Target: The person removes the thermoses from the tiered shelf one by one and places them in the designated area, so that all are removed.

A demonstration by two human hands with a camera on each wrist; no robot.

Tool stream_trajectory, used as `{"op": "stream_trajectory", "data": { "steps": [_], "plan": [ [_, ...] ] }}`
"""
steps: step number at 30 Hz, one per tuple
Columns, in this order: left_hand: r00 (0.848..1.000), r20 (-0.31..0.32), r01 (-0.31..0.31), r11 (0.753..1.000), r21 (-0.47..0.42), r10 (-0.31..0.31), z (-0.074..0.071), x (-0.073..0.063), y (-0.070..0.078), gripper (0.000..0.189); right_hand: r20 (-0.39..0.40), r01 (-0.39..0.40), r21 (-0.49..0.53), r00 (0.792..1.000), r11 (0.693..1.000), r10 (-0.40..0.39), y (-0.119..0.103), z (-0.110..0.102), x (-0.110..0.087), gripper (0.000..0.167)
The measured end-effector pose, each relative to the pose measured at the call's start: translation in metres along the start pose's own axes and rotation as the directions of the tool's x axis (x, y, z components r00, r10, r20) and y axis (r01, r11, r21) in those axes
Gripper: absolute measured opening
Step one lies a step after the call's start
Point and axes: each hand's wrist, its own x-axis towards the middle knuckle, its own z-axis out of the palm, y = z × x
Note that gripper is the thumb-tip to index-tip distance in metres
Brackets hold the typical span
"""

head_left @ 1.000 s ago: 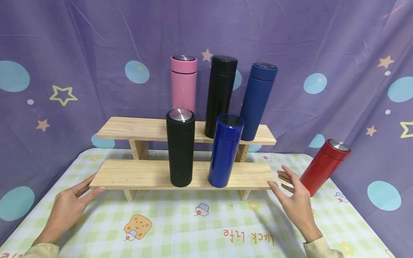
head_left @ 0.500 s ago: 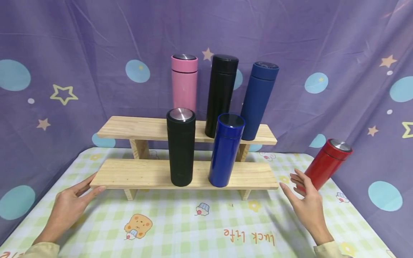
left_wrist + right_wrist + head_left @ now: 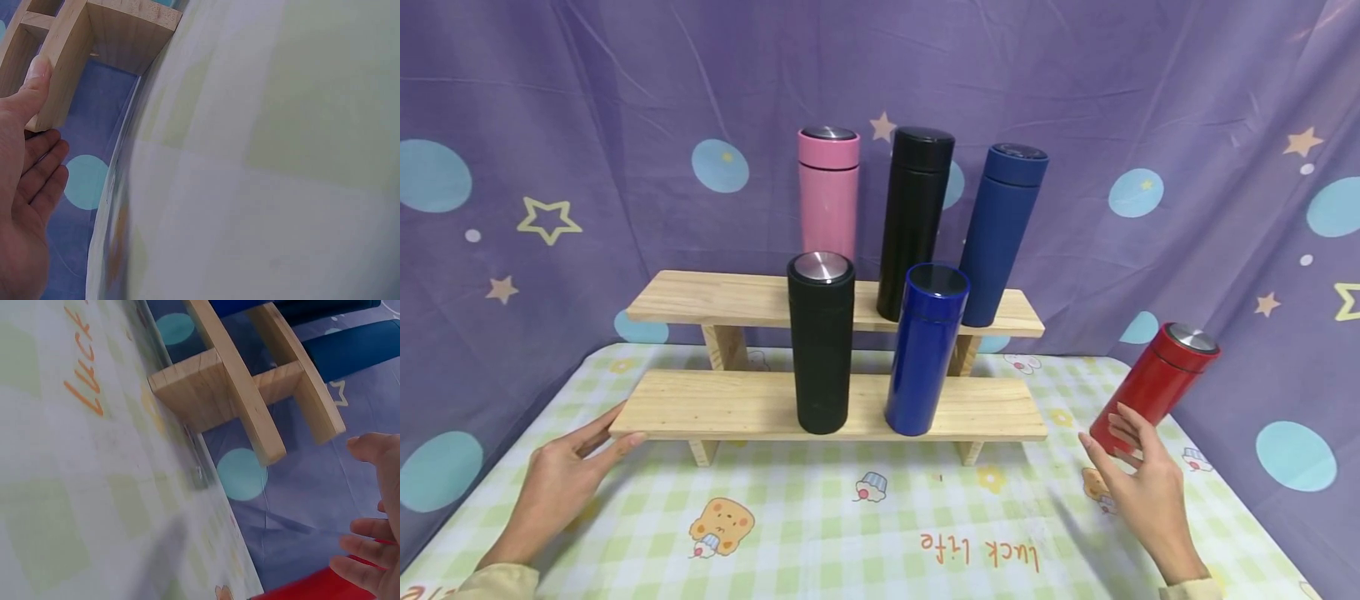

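My left hand [image 3: 559, 477] touches the left end of the lower step of a two-tier wooden shelf [image 3: 700, 404]. In the left wrist view its thumb [image 3: 39, 74] lies on the board's edge, with relaxed fingers by the end. My right hand [image 3: 1153, 496], fingers spread and loosely bent, is beside the red thermos bottle [image 3: 1153, 375], overlapping its lower part; contact cannot be told. That bottle has a silver lid top and stands on the cloth right of the shelf. On the lower step stand a black thermos [image 3: 822, 358] and a glossy blue thermos [image 3: 927, 358].
Pink [image 3: 827, 200], black [image 3: 917, 225] and dark blue [image 3: 1003, 237] thermoses stand on the upper step. A green-checked tablecloth [image 3: 805, 517] covers the table. Behind hangs a purple curtain [image 3: 625, 100] with stars and dots.
My right hand has moved right, away from the shelf's right end to the red thermos bottle. My left hand stays at the shelf's left end. The bottles have not visibly moved.
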Motion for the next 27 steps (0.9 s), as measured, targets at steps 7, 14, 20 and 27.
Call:
{"op": "stream_trajectory", "data": {
  "steps": [7,14,20,27],
  "plan": [
    [1.0,0.014,0.005,1.0,0.0,-0.005,-0.001,0.001,0.0,0.07,-0.023,-0.034,-0.02,0.999,0.999,0.033,0.007,-0.008,0.0,0.068],
    [1.0,0.007,0.01,1.0,0.0,-0.01,-0.001,0.0,-0.001,0.07,-0.032,-0.087,-0.044,0.996,0.995,0.085,0.014,-0.012,0.003,0.072],
    [1.0,0.011,0.013,1.0,-0.007,-0.013,-0.001,0.0,0.0,0.07,-0.062,-0.17,-0.093,0.984,0.981,0.165,0.015,-0.015,0.003,0.075],
    [0.998,-0.025,-0.052,0.998,0.018,0.053,0.0,0.0,0.002,0.066,-0.095,-0.247,-0.1,0.967,0.964,0.238,0.017,-0.018,0.004,0.076]
  ]
}}
